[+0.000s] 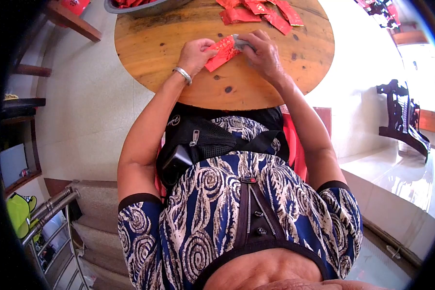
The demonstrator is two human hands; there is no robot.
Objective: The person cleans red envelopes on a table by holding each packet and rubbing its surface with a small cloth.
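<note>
Over the round wooden table, my left hand (196, 56) pinches the left side of a red packet (221, 56) with gold print. At the packet's upper right end, my right hand (262, 52) has its fingers closed round a small grey item (239, 42), which touches the packet and is partly hidden by the fingers. What the grey item is cannot be made out. A silver bracelet (182, 75) circles my left wrist. Beyond my hands lies a loose pile of red packets (277, 21).
The round wooden table (154, 58) has a grey basin (147, 9) of red packets at its far left edge. A black bag (203, 140) rests on my lap. A dark carved chair (398, 116) stands at right, and a metal railing (50, 208) at lower left.
</note>
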